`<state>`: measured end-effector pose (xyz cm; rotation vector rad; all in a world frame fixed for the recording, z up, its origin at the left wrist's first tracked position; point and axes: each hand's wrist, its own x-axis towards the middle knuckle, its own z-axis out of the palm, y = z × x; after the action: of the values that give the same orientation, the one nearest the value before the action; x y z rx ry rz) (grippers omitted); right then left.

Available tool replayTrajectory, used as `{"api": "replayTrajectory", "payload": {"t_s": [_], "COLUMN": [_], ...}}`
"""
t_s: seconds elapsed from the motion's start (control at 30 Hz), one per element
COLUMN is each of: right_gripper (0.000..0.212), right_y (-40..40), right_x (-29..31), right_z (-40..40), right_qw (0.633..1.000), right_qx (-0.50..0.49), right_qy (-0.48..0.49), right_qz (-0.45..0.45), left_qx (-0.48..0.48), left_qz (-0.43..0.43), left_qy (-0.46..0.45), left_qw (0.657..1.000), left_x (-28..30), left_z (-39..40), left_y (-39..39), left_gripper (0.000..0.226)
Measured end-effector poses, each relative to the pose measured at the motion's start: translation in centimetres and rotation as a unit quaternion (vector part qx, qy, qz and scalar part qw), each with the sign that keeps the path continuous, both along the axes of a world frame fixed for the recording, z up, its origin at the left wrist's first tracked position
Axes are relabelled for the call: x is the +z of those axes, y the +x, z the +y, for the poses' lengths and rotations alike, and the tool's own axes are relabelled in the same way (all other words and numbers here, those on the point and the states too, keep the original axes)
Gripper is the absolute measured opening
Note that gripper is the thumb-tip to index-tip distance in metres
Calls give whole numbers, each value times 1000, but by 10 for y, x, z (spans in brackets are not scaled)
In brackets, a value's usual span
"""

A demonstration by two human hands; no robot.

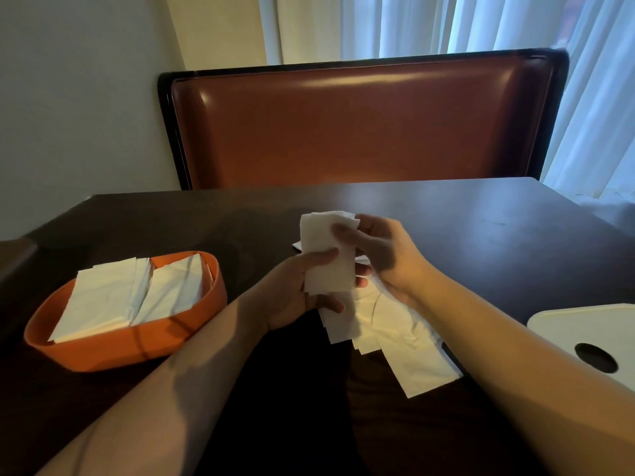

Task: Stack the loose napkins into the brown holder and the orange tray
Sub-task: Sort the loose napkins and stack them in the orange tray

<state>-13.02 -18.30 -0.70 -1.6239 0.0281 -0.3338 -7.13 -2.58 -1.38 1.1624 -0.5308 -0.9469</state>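
A dark wooden table (481, 228) fills the lower part of the view and serves as the landmark here. Directly behind its far edge stands a booth seat back (360, 128), upholstered in reddish-brown with a dark, glossy frame around it. Behind the table's far left corner rises a plain pale wall (86, 97). Behind the seat back and running past the table's far right corner hang sheer white curtains (515, 25), lit from behind with bluish daylight. On the table's near right edge lies a white flat object (591, 328) with rounded corners and a dark round hole in it, partly cut off by the frame.
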Motion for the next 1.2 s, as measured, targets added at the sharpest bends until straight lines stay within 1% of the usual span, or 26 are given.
{"api": "replayTrajectory", "payload": {"t_s": [0.07, 0.1, 0.17, 0.2, 0.23, 0.3, 0.37, 0.4, 0.43, 0.47, 0.53, 0.63, 0.7, 0.77, 0.87, 0.93, 1.03, 1.1, 1.17, 1.2], "right_gripper": [28, 28, 28, 28, 27, 26, 46, 57, 64, 65, 56, 40, 38, 45, 60, 72, 89, 94, 92, 88], "right_y": [0, 1, 6, 8, 9, 7, 6, 6, 7, 8, 10, 10, 9, 8, 10, 16, 22, 21, 16, 14], "right_x": [3, 4, 1, -3, -8, -15, -19, -19, -19, -19, -20, -20, -17, -17, -22, -24, -20, -16, -11, -10], "right_z": [-4, -8, -22, -31, -39, -46, -45, -44, -42, -41, -39, -35, -31, -26, -17, -17, -20, -21, -23, -25], "right_qw": [999, 995, 973, 961, 952, 940, 919, 907, 899, 894, 888, 860, 841, 832, 846, 848, 839, 831, 845, 856], "right_qx": [-2, -28, -102, -127, -136, -108, -48, -30, -27, -38, -75, -112, -132, -137, -96, -79, -85, -76, -68, -70], "right_qy": [-44, -89, -196, -239, -271, -321, -378, -404, -421, -430, -440, -488, -518, -533, -518, -516, -522, -530, -503, -485], "right_qz": [-16, -32, -62, -57, -35, 41, 101, 116, 118, 118, 110, 99, 87, 73, 77, 97, 128, 151, 165, 166], "left_qx": [-4, 5, 50, 80, 111, 169, 211, 224, 230, 233, 238, 245, 243, 238, 236, 241, 244, 246, 247, 249], "left_qz": [17, 22, 25, 24, 22, 28, 47, 56, 64, 69, 66, 55, 55, 59, 61, 60, 61, 63, 61, 60], "left_qy": [-7, -14, -30, -41, -53, -76, -90, -93, -93, -92, -87, -78, -73, -71, -73, -75, -75, -76, -74, -72], "left_qw": [1000, 1000, 998, 996, 992, 982, 972, 969, 967, 966, 965, 965, 966, 967, 967, 966, 965, 964, 964, 964], "left_x": [0, 0, -3, -4, -5, -5, -5, -5, -5, -4, -2, -1, -1, -1, -2, -3, -4, -5, -5, -5], "left_z": [-1, -1, -2, -3, -3, -3, -3, -4, -4, -4, -3, -4, -5, -5, -4, -4, -3, -3, -3, -3], "left_y": [-2, -1, 3, 5, 8, 11, 12, 13, 13, 13, 12, 11, 12, 12, 12, 13, 14, 15, 15, 16], "left_gripper": [29, 28, 30, 32, 31, 25, 15, 13, 11, 11, 10, 7, 8, 10, 11, 12, 15, 16, 17, 18]}}
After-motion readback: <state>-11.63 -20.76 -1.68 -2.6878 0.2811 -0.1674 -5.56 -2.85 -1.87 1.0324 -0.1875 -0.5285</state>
